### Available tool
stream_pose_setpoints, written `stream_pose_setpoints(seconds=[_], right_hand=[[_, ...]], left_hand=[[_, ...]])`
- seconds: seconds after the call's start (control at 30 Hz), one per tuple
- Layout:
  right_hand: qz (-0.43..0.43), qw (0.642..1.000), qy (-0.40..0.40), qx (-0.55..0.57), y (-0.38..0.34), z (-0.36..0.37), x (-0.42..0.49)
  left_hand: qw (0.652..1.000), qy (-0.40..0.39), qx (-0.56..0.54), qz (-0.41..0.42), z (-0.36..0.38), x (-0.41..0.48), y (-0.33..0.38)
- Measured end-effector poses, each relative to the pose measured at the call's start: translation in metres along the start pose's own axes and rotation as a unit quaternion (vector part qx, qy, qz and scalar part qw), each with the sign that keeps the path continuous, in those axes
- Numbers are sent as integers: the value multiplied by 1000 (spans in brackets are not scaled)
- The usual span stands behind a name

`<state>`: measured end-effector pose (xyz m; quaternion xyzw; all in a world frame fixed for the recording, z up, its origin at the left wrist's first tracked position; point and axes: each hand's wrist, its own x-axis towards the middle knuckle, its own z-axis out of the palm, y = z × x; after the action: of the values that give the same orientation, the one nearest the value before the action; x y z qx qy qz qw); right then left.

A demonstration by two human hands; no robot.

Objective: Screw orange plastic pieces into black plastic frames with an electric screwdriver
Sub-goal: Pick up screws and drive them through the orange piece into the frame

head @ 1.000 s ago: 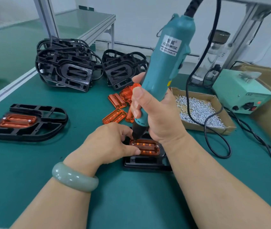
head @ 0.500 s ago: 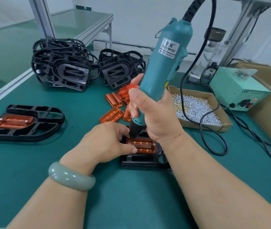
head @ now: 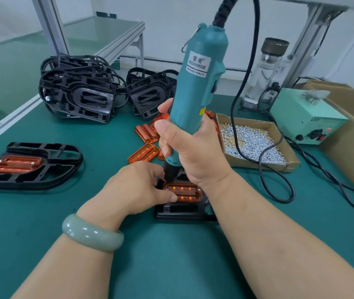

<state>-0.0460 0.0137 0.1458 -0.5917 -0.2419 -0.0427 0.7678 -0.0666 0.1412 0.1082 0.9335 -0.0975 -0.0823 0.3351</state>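
The right hand (head: 195,152) grips the teal screwdriver (head: 195,91) upright, its tip on the far left corner of the orange piece (head: 185,193) seated in the near black frame (head: 182,211), where the left hand (head: 137,188) pinches that corner.

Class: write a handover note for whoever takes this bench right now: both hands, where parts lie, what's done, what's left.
Right hand grips the electric screwdriver, bit on the left end of the orange piece. Left hand pinches that piece on its black frame.
Done: finished frame at left; a screw shows at this piece's right end.
Left: this screw, then the loose orange pieces and stacked frames; screw box at right.
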Motion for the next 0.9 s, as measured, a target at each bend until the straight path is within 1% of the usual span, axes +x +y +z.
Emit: stream_pose_setpoints(seconds=[0.1, 0.17, 0.3, 0.43, 0.57, 0.73, 0.83, 0.87, 0.9], right_hand=[[-3, 1000, -9, -1, -2, 0, 1], [-2, 1000, 0, 4, -4, 0, 2], [-13, 997, 51, 57, -13, -7, 4], [-37, 986, 105, 123, -26, -26, 3], [-30, 958, 179, 222, -30, -51, -9], [-36, 906, 276, 318, -28, -78, -24], [-45, 885, 306, 348, -19, -86, -32], [-44, 881, 311, 352, -15, -87, -34], [-42, 879, 313, 357, -13, -88, -35]], left_hand=[[1000, -4, -3, 3, -1, 0, 0], [1000, -5, -4, 2, -1, 1, -1], [1000, 5, -2, -16, 0, 3, -3], [1000, 0, -4, -17, 0, 4, -3], [1000, -5, -1, -21, 0, 3, -4], [1000, -15, 11, -23, -2, 3, -1], [998, -43, 40, -13, -6, 1, 1], [998, -35, 55, -7, -7, 0, 4], [998, -10, 69, 0, -8, 0, 7]])
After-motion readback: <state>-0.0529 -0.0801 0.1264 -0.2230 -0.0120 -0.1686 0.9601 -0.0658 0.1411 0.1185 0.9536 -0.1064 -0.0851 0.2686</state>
